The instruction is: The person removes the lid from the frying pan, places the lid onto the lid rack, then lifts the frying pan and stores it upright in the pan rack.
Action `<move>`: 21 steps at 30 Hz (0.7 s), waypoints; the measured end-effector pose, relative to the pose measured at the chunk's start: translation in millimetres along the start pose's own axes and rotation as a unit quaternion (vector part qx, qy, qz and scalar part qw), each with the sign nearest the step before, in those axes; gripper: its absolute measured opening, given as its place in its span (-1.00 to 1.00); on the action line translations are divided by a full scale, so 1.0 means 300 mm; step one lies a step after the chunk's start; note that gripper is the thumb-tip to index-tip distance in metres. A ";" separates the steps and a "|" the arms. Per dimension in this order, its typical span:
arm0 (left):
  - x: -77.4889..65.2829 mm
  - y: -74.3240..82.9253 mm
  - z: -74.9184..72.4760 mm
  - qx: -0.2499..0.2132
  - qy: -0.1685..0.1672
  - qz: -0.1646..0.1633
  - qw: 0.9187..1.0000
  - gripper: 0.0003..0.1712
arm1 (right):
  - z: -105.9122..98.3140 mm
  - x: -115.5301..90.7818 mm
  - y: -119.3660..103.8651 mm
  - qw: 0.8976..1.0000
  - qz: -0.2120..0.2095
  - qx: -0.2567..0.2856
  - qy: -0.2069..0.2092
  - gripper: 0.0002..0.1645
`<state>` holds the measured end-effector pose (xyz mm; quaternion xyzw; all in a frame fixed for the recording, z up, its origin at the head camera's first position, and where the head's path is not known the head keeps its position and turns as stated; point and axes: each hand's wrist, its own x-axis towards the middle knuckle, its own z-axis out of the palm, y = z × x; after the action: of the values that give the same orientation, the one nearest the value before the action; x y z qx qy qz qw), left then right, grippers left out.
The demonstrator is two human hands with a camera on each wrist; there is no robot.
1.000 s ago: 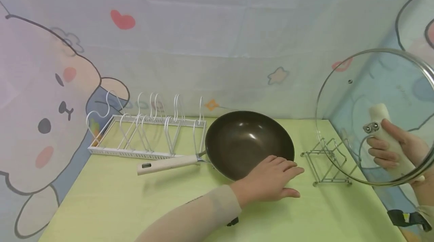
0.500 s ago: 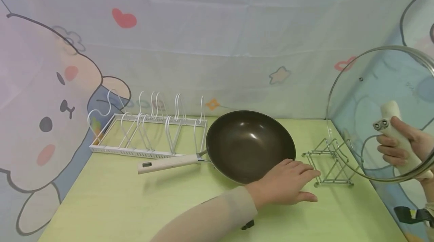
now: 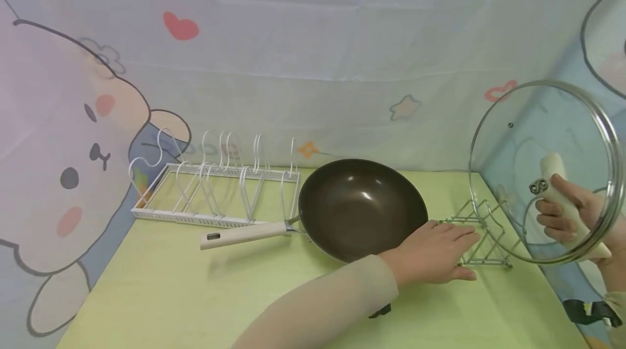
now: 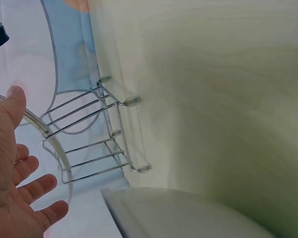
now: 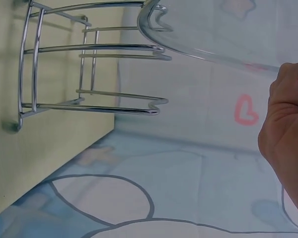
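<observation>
My right hand (image 3: pixel 574 210) grips the pale handle (image 3: pixel 562 202) of a round glass lid (image 3: pixel 528 126), holding it on edge above the table's right side. The metal rim of the lid overlaps a small silver wire rack (image 3: pixel 489 259) in the head view. My left hand (image 3: pixel 437 251) reaches over the table with fingers spread loosely, between the dark wok (image 3: pixel 359 207) and that rack. In the left wrist view the left hand (image 4: pixel 15 173) has nothing in it, and the rack (image 4: pixel 97 163) stands just past its fingers. The right hand (image 5: pixel 288 114) shows at the right wrist view's edge.
The wok's cream handle (image 3: pixel 244 235) points left, in front of a white dish-style rack (image 3: pixel 195 220) with upright wire loops. A printed cloth (image 3: pixel 293 39) hangs behind and beside the pale green table (image 3: pixel 171 289).
My left hand has moved right from the wok's front edge toward the wire rack. The right hand, with the lid, went a little right, then back left and slightly down.
</observation>
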<state>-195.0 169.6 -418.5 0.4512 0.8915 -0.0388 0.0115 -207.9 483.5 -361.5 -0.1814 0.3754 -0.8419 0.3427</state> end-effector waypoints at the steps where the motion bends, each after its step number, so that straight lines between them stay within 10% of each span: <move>1: 0.014 0.007 -0.007 -0.001 -0.006 0.000 1.000 -0.08 | -0.004 -0.001 0.000 1.000 0.001 0.002 0.006 -0.38; 21: 0.130 0.038 -0.001 0.006 -0.045 -0.020 0.999 -0.05 | -0.014 0.020 0.018 0.998 0.053 -0.019 0.023 -0.37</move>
<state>-209.1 207.7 -421.0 0.4308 0.8988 -0.0645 0.0484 -212.1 478.9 -368.1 -0.1487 0.4085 -0.8189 0.3748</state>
